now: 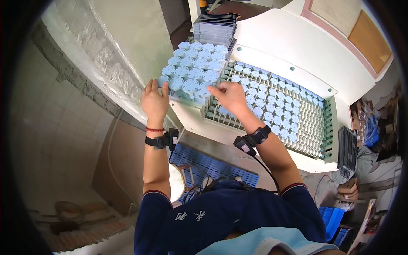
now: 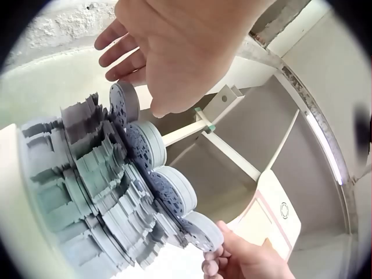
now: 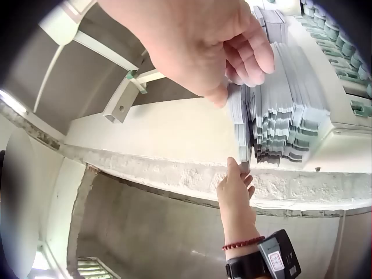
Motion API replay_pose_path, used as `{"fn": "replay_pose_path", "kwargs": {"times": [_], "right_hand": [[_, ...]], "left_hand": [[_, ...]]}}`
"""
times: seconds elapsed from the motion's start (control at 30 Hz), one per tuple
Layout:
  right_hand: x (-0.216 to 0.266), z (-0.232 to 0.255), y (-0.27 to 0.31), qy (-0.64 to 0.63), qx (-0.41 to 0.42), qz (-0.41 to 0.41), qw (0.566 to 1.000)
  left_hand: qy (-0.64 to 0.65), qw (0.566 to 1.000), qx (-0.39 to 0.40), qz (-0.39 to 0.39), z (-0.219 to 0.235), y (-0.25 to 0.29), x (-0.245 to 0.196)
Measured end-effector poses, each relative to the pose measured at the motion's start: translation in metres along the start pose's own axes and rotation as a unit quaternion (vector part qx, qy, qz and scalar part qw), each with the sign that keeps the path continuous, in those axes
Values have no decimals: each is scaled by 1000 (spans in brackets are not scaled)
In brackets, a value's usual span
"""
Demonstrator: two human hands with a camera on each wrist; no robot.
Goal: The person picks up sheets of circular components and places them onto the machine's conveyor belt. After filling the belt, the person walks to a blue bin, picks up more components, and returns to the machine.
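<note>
Head view: a front row of pale-blue discs (image 1: pixel 190 86) sits on a white ledge (image 1: pixel 187 111), straight ahead of me, its long axis running sideways from my left hand (image 1: pixel 155 100) to my right hand (image 1: pixel 233 97); each is at one end, forearms reaching forward. Left wrist view: my left fingers are nearly straight, beside the end disc. Right wrist view: my right fingers curl, thumb at the opposite end; whether they pinch, I cannot tell.

a workshop, shown by stacked blue discs (image 1: pixel 195 73), white bench (image 1: pixel 189 118), blue crate (image 1: pixel 332 219) and rough wall (image 1: pixel 102 49).
</note>
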State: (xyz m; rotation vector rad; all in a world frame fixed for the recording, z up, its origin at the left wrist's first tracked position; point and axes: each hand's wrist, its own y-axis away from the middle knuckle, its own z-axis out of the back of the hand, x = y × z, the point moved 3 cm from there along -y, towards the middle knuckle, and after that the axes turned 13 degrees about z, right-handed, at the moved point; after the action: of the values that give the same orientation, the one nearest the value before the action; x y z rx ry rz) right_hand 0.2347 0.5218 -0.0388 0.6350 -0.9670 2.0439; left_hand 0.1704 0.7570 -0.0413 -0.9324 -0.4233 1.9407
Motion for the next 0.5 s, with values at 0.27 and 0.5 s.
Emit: {"fn": "replay_pose_path", "kwargs": {"times": [0.27,0.5], "right_hand": [[-33,19,11,-333,-59,-187,922],[-104,92,103,-478,-225,-174,831]], "left_hand": [[0,994,-23,-105,16,35,-27],[151,976,76,-139,42,87,-54]]}}
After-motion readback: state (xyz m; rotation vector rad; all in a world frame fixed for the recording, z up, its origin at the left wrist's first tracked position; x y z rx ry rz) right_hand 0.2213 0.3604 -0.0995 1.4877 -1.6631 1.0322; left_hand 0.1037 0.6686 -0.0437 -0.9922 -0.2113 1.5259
